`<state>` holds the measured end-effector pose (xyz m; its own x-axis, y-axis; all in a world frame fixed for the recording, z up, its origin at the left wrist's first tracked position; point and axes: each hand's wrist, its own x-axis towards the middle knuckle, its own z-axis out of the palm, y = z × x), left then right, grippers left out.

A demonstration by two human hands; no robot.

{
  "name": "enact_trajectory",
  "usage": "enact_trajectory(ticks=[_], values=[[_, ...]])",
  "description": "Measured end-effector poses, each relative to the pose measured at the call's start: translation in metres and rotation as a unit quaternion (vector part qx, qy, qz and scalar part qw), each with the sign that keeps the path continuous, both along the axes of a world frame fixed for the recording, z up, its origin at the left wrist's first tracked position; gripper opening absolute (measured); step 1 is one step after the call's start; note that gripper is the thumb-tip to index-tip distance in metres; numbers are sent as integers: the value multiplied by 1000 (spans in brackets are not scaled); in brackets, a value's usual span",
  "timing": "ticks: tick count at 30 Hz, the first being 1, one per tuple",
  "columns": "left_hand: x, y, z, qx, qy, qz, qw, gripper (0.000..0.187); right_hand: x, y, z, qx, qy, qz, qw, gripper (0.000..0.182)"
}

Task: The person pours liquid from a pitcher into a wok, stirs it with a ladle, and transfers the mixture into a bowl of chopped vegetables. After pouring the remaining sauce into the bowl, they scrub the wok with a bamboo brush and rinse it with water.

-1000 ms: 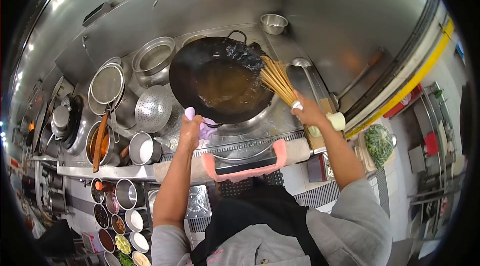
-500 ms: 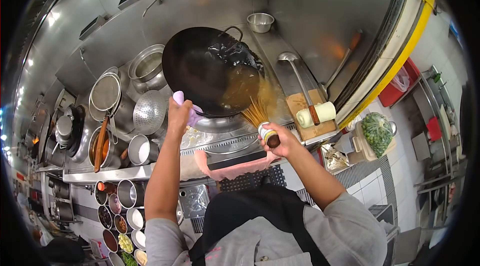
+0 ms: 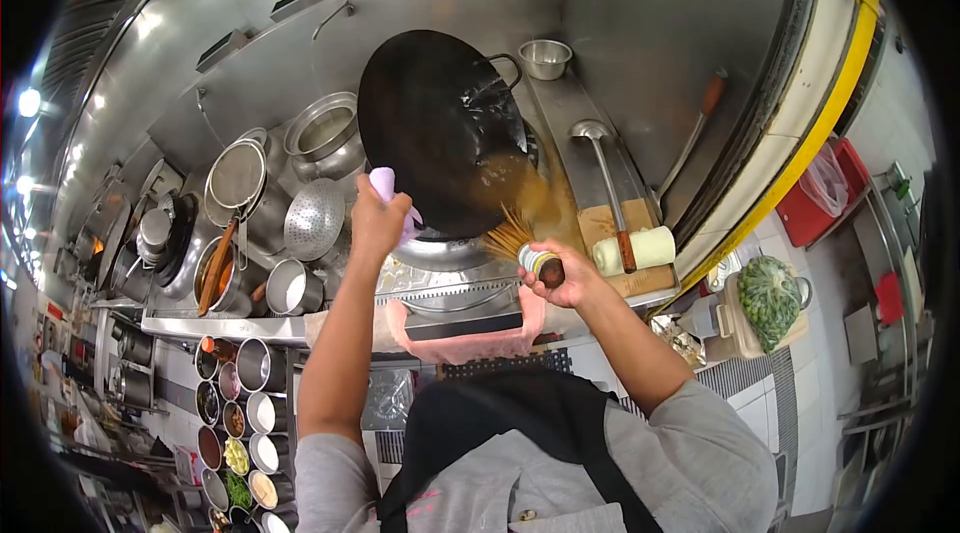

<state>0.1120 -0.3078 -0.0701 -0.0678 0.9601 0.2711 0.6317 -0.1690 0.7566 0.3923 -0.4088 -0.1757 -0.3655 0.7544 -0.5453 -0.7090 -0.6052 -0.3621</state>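
A large black wok [image 3: 425, 133] is tipped steeply to the right over the stove, with brownish liquid at its lower edge. My left hand [image 3: 378, 221] is closed around a folded purple cloth [image 3: 382, 183] at the wok's near left rim. The wok's far loop handle [image 3: 507, 71] points right. In my right hand [image 3: 568, 275] is a bamboo wok brush [image 3: 512, 236], gripped by its wrapped handle. Its splayed bristles are beside the wok's lower right rim, where the brown liquid spreads onto the stove top.
To the right lie a ladle [image 3: 602, 173] and a rolled pale towel [image 3: 650, 248] on a board, with a steel bowl [image 3: 545, 60] behind. Strainers, a perforated scoop [image 3: 314, 220] and pots crowd the left. A pink cloth [image 3: 470, 343] hangs along the front rail.
The wok has been tilted more steeply and most of its liquid has run out at the right. My left hand has risen with the rim; the brush stays low near it.
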Motion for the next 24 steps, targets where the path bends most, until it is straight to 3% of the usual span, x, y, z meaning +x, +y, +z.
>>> enact_trajectory(ticks=[9, 14, 16, 17, 19, 21, 24], values=[[20, -68, -19, 102, -7, 3, 995, 37, 18, -4, -15, -7, -14, 47, 999, 32], [-15, -38, -39, 55, -109, -37, 992, 34, 34, -10, -18, 35, -30, 71, 996, 31], [-38, -13, -56, -51, -221, -39, 973, 34, 42, -19, -22, 84, -94, 65, 990, 35], [-45, -7, -63, -44, -218, -27, 975, 34, 44, -23, -23, 112, -125, 60, 984, 38], [-44, -7, -65, -110, -319, -21, 941, 27, 43, -29, -33, 128, -323, 31, 937, 71], [-50, -3, -88, -172, -401, -17, 900, 19, 41, -29, -44, 133, -505, 51, 851, 98], [-61, 21, -153, -214, -489, 22, 845, 19, 32, -2, -95, 157, -756, 147, 619, 96]])
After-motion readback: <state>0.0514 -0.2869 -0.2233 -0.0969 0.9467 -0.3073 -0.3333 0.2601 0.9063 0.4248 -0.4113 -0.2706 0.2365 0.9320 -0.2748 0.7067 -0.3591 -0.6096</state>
